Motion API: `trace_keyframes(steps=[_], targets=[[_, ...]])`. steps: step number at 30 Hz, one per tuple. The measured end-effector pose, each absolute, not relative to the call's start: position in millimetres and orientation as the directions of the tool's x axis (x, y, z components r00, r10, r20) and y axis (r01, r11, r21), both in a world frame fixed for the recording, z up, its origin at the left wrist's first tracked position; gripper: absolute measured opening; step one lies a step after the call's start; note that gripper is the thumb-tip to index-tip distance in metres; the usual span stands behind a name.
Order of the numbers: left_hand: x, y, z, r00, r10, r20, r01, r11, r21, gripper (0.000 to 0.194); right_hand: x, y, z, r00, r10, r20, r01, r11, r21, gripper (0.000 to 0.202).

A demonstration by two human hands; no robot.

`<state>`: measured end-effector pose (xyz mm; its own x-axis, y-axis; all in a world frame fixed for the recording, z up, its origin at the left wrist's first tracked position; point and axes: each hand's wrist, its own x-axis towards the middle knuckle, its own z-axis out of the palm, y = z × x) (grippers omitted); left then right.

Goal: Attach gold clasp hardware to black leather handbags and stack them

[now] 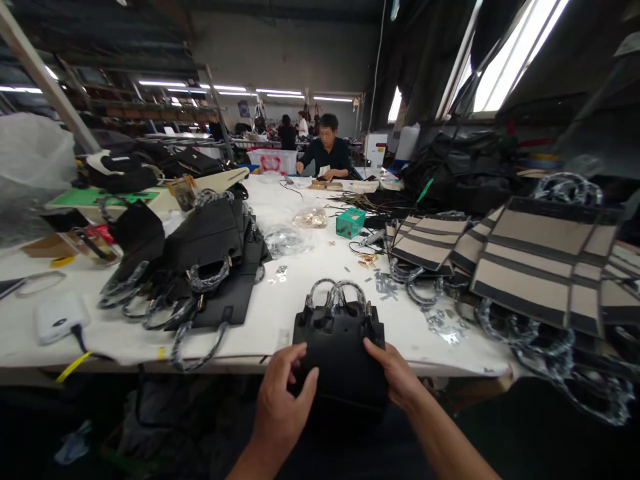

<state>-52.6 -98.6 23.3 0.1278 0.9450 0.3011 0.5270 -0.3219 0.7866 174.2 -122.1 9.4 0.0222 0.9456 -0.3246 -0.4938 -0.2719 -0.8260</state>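
A small black handbag [343, 357] rests at the table's front edge, its two plastic-wrapped handles [337, 290] standing up. My right hand [397, 373] grips the bag's right side, with the thumb on its front face and the other fingers hidden behind. At the left side of the bag is my left hand [287, 393], its thumb and fingers apart. Whether the left fingertips touch the bag is hard to tell.
Black bags [213, 233] are piled on the left. Beige-and-black panels [537, 257] with wrapped handles lie on the right. A green box [350, 223], metal bits [367, 260] and plastic scraps [447, 325] lie beyond the bag. A person [327, 153] sits across the table [280, 307].
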Motion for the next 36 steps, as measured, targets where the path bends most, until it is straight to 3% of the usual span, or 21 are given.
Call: trace_keyframes(steps=[3, 6, 8, 11, 13, 16, 20, 22, 26, 30, 36], targets=[[-48, -68, 26, 0.061, 0.978, 0.198, 0.577, -0.196, 0.793, 0.06, 176, -113, 10, 0.094, 0.954, -0.285, -0.317, -0.243, -0.917, 0.055], [-43, -49, 22, 0.12, 0.989, 0.083, 0.575, -0.138, 0.807, 0.064, 183, -102, 14, 0.273, 0.955, -0.118, 0.178, -0.171, -0.969, 0.055], [-41, -43, 21, 0.13, 0.991, 0.03, 0.577, -0.1, 0.811, 0.068, 189, -95, 20, 0.379, 0.923, -0.07, 0.49, -0.264, -0.83, 0.066], [-40, -33, 22, 0.125, 0.992, -0.032, 0.574, -0.046, 0.818, 0.077, 197, -85, 29, 0.429, 0.9, -0.073, 0.709, -0.386, -0.59, 0.073], [-40, -26, 23, 0.104, 0.992, -0.073, 0.538, 0.006, 0.843, 0.084, 200, -80, 33, 0.393, 0.917, -0.063, 0.767, -0.365, -0.528, 0.068], [-38, -15, 28, 0.135, 0.97, -0.204, 0.373, 0.141, 0.917, 0.089, 203, -75, 32, 0.35, 0.935, -0.053, 0.785, -0.324, -0.528, 0.065], [-31, -7, 36, 0.354, 0.867, -0.35, 0.1, 0.336, 0.936, 0.065, 207, -70, 28, 0.329, 0.942, -0.07, 0.754, -0.307, -0.58, 0.065], [-27, -3, 37, 0.381, 0.859, -0.342, 0.071, 0.341, 0.937, 0.053, 209, -68, 27, 0.335, 0.938, -0.085, 0.739, -0.318, -0.594, 0.063], [-21, 5, 30, 0.346, 0.888, -0.302, 0.077, 0.294, 0.953, 0.048, 222, -57, 34, 0.265, 0.959, -0.103, 0.781, -0.277, -0.56, 0.053], [-19, 9, 28, 0.373, 0.856, -0.359, -0.032, 0.398, 0.917, 0.044, 248, -14, 46, 0.23, 0.973, 0.016, 0.822, -0.186, -0.538, 0.045], [-22, 7, 33, 0.39, 0.852, -0.349, -0.187, 0.444, 0.876, 0.042, 267, 76, 52, 0.308, 0.951, 0.042, 0.898, -0.276, -0.343, 0.04]])
